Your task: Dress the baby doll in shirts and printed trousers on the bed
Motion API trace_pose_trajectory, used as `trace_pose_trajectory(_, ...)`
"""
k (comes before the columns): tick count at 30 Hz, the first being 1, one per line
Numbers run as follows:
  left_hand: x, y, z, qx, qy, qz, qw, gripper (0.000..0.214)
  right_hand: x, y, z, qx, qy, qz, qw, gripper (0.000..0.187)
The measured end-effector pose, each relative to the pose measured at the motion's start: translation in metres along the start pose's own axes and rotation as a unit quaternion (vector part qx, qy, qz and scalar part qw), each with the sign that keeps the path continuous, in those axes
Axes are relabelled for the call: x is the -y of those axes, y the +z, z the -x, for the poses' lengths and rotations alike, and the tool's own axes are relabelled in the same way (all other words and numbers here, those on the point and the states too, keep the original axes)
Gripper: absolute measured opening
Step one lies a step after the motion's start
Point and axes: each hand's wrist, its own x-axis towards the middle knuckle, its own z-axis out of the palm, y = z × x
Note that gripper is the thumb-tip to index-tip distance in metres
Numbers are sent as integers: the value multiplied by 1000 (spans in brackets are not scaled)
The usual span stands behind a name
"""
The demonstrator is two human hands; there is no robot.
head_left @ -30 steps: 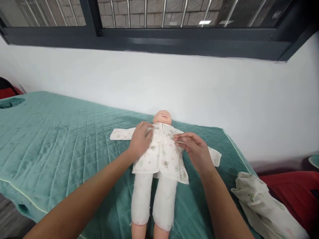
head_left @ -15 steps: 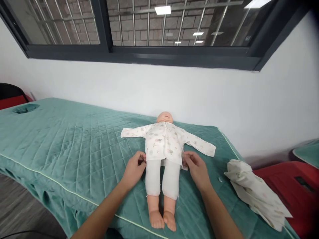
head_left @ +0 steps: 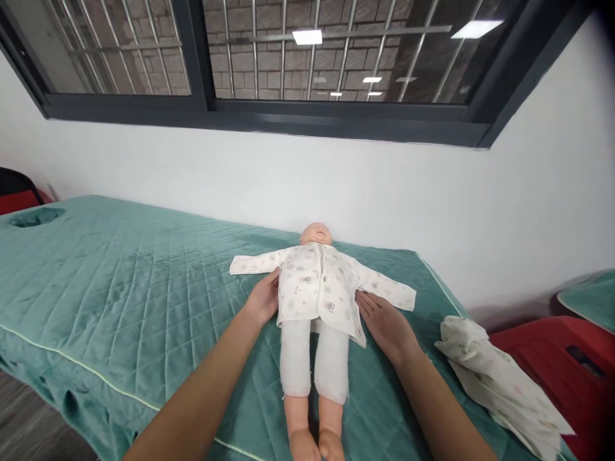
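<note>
A baby doll point(head_left: 330, 416) lies on its back on a green quilted cover, feet toward me. It wears a white printed baby jacket point(head_left: 307, 285) with both sleeves spread out, and white fabric covers its upper legs. My left hand point(head_left: 264, 298) rests against the jacket's left side just under the sleeve, its fingertips partly hidden by the cloth. At the other side my right hand point(head_left: 382, 320) lies flat beside the jacket below the right sleeve, fingers stretched out together. Neither hand shows anything gripped in it.
The green quilted bed point(head_left: 144, 275) runs along a white wall below a barred window point(head_left: 336, 57). A crumpled white printed cloth point(head_left: 500, 384) lies at the bed's right edge, near a red plastic chair point(head_left: 557, 365). A face hole point(head_left: 36, 218) shows at the far left.
Both hands have left the jacket's bottom hem and moved up along its sides toward the armpits. Their fingers have straightened from a pinch. The hem's right corner now lies flared outward.
</note>
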Motion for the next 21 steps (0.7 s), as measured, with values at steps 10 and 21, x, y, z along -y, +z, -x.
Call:
trace_pose_trajectory(10,0,28,-57,3,-51,43,998,30,9,44,-57,81,64,22,994,26)
trace_pose_trajectory(21,-25,1,-78,-48,62,88,993,47,14,36,-66,59,18,34,998,27)
